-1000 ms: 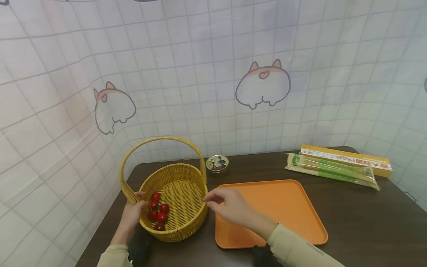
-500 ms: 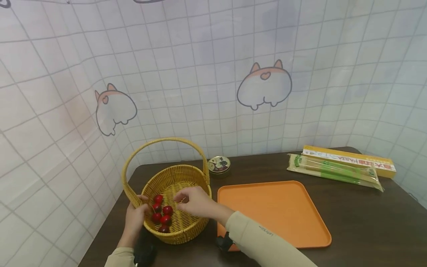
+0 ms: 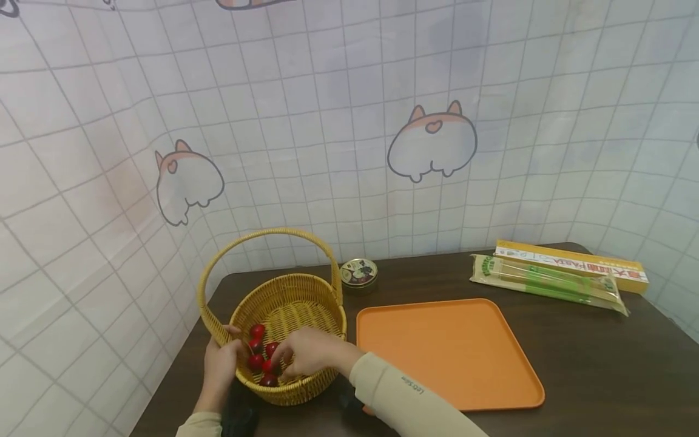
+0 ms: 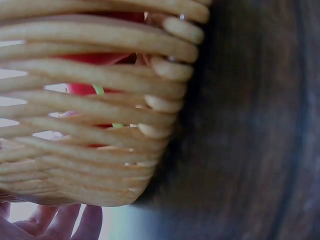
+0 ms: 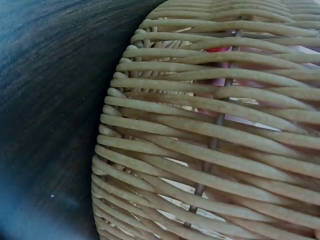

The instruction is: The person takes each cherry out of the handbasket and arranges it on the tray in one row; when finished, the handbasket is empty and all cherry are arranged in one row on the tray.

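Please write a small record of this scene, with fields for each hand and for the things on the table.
Left hand: grips the left side of the basket, near the handle's foot
Right hand: inside the basket, at the cherries; pinch unclear
Cherries: red, on the basket's left side
Tray: orange, right of the basket
Tin: round, beyond the tray
Far right of table: packet in front of yellow-and-white box
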The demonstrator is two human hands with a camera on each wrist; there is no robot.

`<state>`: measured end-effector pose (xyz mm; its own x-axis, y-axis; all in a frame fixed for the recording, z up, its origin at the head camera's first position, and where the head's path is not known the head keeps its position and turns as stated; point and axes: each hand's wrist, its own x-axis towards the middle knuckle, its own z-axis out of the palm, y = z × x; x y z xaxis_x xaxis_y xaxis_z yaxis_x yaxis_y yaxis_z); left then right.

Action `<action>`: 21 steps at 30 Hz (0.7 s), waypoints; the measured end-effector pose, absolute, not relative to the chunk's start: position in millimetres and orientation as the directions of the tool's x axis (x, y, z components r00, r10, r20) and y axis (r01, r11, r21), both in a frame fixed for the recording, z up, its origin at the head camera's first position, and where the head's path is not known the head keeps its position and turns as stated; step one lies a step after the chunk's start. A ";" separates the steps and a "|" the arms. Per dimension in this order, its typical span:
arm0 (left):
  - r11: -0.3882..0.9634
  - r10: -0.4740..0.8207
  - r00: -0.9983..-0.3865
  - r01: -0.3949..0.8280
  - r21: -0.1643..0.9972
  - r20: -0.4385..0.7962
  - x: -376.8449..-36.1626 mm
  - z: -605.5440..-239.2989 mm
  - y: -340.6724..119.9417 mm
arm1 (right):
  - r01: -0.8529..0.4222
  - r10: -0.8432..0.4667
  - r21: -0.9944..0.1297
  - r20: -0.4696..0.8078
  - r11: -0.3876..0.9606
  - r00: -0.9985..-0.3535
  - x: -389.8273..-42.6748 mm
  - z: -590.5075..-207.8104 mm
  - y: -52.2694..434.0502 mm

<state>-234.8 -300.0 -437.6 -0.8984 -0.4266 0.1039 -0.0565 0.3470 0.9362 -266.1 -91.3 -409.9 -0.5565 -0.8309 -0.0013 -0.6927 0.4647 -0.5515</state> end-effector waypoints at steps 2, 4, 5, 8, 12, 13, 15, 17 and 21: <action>0.356 -0.427 -0.898 -0.059 0.932 0.106 -234.1 -437.5 -300.0 | -0.711 -0.853 -0.546 -0.013 0.443 -0.521 -266.4 -410.3 -91.9; 0.355 -0.427 -0.898 -0.060 0.933 0.105 -234.1 -437.6 -300.0 | -0.721 -0.869 -0.546 -0.026 0.427 -0.494 -267.1 -410.8 -92.9; 0.352 -0.427 -0.898 -0.057 0.934 0.106 -234.2 -437.6 -299.8 | -0.724 -0.874 -0.546 -0.033 0.421 -0.484 -267.4 -410.7 -93.2; 0.338 -0.432 -0.895 -0.048 0.940 0.109 -234.3 -438.1 -299.7 | -0.733 -0.890 -0.546 -0.052 0.405 -0.452 -269.1 -411.2 -95.2; 0.314 -0.442 -0.890 -0.034 0.949 0.114 -234.4 -438.4 -298.8 | -0.749 -0.920 -0.558 -0.069 0.357 -0.387 -272.8 -411.6 -96.8; 0.317 -0.444 -0.889 -0.035 0.948 0.116 -234.8 -438.6 -298.6 | -0.750 -0.927 -0.566 -0.072 0.343 -0.369 -273.9 -411.9 -97.0; 0.319 -0.446 -0.887 -0.035 0.947 0.117 -235.6 -439.2 -298.1 | -0.746 -0.938 -0.585 -0.081 0.318 -0.336 -275.2 -412.5 -97.1; 0.335 -0.445 -0.887 -0.040 0.941 0.121 -236.2 -439.9 -298.2 | -0.730 -0.946 -0.615 -0.089 0.299 -0.312 -276.0 -413.2 -97.4; 0.357 -0.452 -0.882 -0.042 0.933 0.134 -235.7 -440.1 -299.4 | -0.729 -0.951 -0.623 -0.088 0.285 -0.297 -276.0 -413.4 -99.7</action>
